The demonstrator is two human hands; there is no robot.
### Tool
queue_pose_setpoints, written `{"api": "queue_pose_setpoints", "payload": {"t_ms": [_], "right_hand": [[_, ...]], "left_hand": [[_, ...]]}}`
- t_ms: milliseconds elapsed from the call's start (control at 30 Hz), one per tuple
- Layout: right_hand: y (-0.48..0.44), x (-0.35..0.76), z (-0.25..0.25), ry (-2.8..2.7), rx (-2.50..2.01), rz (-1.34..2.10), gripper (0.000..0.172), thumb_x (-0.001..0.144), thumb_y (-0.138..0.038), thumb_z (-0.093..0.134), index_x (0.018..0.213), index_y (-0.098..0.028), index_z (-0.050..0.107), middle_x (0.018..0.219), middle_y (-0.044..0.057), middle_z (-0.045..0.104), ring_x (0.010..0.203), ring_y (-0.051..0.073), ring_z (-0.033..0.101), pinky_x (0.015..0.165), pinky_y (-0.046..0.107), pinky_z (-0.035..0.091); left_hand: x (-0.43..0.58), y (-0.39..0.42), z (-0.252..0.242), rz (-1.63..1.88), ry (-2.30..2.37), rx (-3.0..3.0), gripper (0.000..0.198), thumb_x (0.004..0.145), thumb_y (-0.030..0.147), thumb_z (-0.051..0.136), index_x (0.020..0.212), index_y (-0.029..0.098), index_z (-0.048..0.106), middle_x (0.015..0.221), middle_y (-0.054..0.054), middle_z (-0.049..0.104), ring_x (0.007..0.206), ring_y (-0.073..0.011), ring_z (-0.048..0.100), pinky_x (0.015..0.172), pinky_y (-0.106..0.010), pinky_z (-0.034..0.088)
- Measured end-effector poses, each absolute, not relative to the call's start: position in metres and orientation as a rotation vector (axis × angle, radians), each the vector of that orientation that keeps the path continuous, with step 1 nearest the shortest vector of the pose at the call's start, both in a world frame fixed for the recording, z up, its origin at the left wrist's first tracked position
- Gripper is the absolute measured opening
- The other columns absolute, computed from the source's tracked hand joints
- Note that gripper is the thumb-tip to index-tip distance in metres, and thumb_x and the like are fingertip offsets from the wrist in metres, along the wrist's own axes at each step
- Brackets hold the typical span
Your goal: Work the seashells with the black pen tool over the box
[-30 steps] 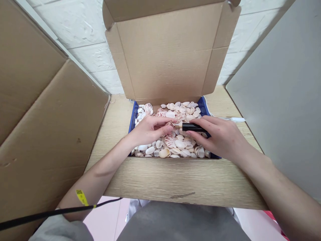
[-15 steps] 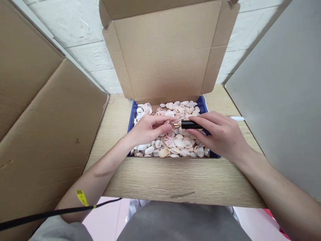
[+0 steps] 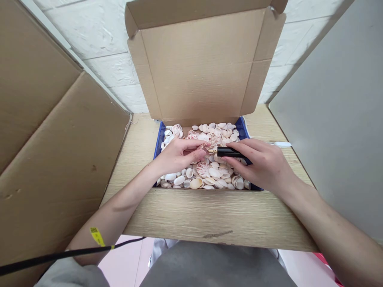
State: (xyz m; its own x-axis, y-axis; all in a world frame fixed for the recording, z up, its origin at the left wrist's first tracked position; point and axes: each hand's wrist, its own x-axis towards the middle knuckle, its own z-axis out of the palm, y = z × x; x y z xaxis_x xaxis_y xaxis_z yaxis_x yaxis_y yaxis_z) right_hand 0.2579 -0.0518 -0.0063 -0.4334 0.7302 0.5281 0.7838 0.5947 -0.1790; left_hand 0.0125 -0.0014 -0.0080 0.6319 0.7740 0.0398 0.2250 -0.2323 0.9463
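Observation:
Between the thumb and fingers of my left hand (image 3: 182, 154) is a small reddish-patterned seashell (image 3: 204, 147), partly hidden by the fingertips. My right hand (image 3: 263, 161) grips a black mini hand drill (image 3: 230, 152) with a gold-coloured chuck, its tip pointing left at the shell. Whether the tip touches the shell is too small to tell. Both hands are over an open cardboard box (image 3: 158, 141) with blue sides, filled with pale seashells (image 3: 215, 173). A red-striped scallop shell (image 3: 203, 170) lies just below my left fingertips.
The raised box lid (image 3: 203, 71) leans back near the white brick wall (image 3: 113, 71). Tall cardboard (image 3: 60, 151) stands at the left, a grey panel (image 3: 335, 99) at the right. A white object (image 3: 283, 144) lies on the wooden table (image 3: 215, 215). A black cable (image 3: 60, 254) crosses the lower left.
The camera view has shifted slightly, so the scene sits a little lower. Both hands keep their holds, and the drill tip appears slightly closer to the shell.

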Motion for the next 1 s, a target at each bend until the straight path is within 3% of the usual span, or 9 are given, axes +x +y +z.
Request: {"api": "queue_pose_setpoints", "payload": {"t_ms": [333,1000], "right_hand": [[-0.0516,0.2582,-0.0074,-2.266,-1.189,-0.119,0.018,0.096,-0.037,0.06,0.1,-0.021,0.066,0.083,0.004,0.072,0.069,0.018,0.066,0.056,0.03,0.044],[-0.0516,0.2578,-0.0078,-2.268,-1.137,-0.163,0.019,0.094,-0.035,0.063,0.098,-0.017,0.066,0.08,0.005,0.072,0.067,0.018,0.066,0.055,0.029,0.045]], "left_hand": [[0.0127,-0.0009,-0.0078,0.645,0.807,1.764,0.044,0.09,0.044,0.063,0.119,0.012,0.071,0.09,-0.009,0.079,0.073,-0.0165,0.073,0.069,-0.027,0.06],[0.0126,-0.0015,-0.008,0.625,0.818,1.777,0.047,0.091,0.045,0.061,0.12,0.009,0.07,0.087,-0.01,0.077,0.075,-0.0187,0.073,0.068,-0.029,0.059]]}}
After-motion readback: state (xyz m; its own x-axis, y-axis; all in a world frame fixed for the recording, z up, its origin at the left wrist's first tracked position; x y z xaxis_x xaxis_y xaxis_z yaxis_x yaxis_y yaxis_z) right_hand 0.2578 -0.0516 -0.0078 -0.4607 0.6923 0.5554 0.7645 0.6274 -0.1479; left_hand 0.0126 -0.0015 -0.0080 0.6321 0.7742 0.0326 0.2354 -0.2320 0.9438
